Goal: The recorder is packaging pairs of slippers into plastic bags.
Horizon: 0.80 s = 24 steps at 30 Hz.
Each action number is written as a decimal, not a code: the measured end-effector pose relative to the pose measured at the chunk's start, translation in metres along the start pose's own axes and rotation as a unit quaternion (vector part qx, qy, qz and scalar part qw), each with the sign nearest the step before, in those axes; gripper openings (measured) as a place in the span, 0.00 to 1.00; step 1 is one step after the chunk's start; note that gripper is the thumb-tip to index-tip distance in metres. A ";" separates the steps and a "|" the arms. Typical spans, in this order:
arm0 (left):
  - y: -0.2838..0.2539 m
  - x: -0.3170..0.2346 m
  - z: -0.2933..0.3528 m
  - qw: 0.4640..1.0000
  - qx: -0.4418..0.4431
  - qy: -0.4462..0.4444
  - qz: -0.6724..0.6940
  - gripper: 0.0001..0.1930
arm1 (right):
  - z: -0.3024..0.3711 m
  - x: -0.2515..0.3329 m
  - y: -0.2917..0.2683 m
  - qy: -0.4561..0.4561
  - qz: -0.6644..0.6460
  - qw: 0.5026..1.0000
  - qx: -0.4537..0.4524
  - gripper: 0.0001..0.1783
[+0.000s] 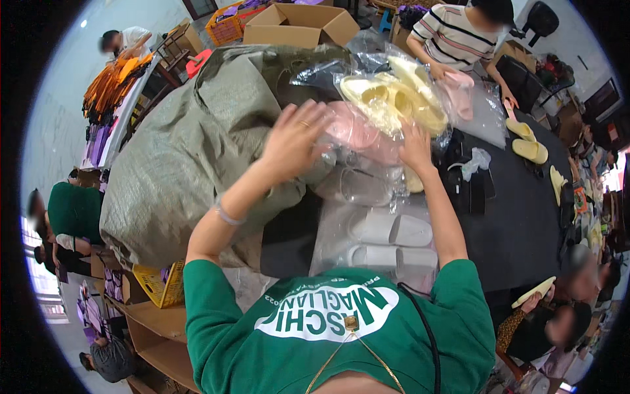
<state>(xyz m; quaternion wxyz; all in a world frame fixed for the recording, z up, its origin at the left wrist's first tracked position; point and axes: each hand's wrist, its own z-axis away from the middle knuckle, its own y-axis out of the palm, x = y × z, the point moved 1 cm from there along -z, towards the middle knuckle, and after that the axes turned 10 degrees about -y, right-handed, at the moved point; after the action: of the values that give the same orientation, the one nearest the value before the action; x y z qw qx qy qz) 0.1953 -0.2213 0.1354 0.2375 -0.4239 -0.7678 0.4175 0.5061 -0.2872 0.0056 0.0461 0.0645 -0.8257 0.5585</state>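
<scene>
My left hand (298, 141) is over the edge of a large grey-green woven sack (170, 164), its fingers spread and slightly blurred, with nothing in them. At the front edge of a heap of bagged slippers, my right hand (415, 148) has its fingers on the clear plastic bag of pale yellow slippers (375, 98). Pink slippers (351, 125) in clear plastic lie beneath the yellow ones, between my hands. Closer to me, white slippers (394, 228) rest in clear bags on the dark table (505, 230).
Across the table, a person in a striped shirt (453, 39) handles a pink slipper (459, 92). Loose yellow slippers (529, 152) lie at the right. A cardboard box (295, 23) stands behind the sack, and a yellow crate (159, 284) is at the lower left.
</scene>
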 end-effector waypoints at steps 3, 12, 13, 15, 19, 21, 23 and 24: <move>0.045 -0.001 0.048 0.935 0.319 -0.141 -0.057 0.34 | 0.029 0.034 -0.031 0.012 -0.023 0.998 -0.052 0.36; 0.032 0.075 0.096 0.858 0.358 -0.256 -0.267 0.07 | 0.196 0.008 -0.055 0.077 -0.162 0.977 -0.111 0.20; 0.046 0.067 0.102 0.858 0.361 -0.251 -0.265 0.07 | 0.214 0.006 -0.051 0.083 -0.159 0.977 -0.118 0.19; 0.064 0.048 0.105 0.875 0.301 -0.233 -0.298 0.10 | 0.239 0.008 -0.051 0.109 -0.175 0.973 -0.104 0.18; 0.085 -0.004 0.107 0.873 0.288 -0.163 -0.357 0.22 | 0.278 0.004 -0.059 0.159 -0.161 0.969 -0.097 0.15; 0.083 -0.060 0.103 0.900 0.226 -0.151 -0.341 0.24 | 0.300 -0.002 -0.067 0.210 -0.150 0.961 -0.098 0.13; 0.081 -0.120 0.112 0.969 0.147 -0.149 -0.127 0.28 | 0.323 -0.008 -0.063 0.230 -0.150 0.958 -0.084 0.14; 0.084 -0.144 0.124 0.962 0.204 -0.149 -0.098 0.31 | 0.331 -0.010 -0.058 0.238 -0.156 0.956 -0.076 0.14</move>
<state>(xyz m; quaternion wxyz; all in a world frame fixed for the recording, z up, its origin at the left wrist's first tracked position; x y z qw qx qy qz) 0.2202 -0.3733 -0.0037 0.2413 -0.2220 -0.7306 0.5989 0.5236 -0.6158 -0.0656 0.3320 0.0539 -0.8105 0.4796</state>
